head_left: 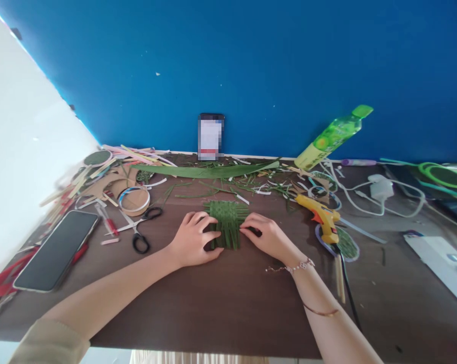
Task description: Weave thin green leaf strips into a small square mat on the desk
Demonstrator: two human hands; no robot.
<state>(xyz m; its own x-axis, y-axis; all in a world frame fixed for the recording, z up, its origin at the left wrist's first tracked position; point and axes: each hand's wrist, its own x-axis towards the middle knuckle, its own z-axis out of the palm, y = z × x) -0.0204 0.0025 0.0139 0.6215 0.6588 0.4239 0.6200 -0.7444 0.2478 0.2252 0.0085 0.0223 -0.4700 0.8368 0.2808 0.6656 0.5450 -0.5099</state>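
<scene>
A small mat woven from green leaf strips [225, 222] lies flat on the dark table, loose strip ends sticking out at its sides and bottom. My left hand [196, 240] rests over the mat's left edge with its fingers spread apart, pressing on the weave. At the right edge, my right hand [268, 236] has thumb and forefinger pinched together on the end of a green leaf strip. The fingertips partly hide that strip.
Left of the mat are scissors [139, 227], a tape ring [134, 199] and a large phone [57, 250]. A yellow glue gun [321, 217] lies to the right. Behind are leaf scraps, a long green leaf [205, 172], an upright phone [210, 136] and a leaning bottle [332, 137].
</scene>
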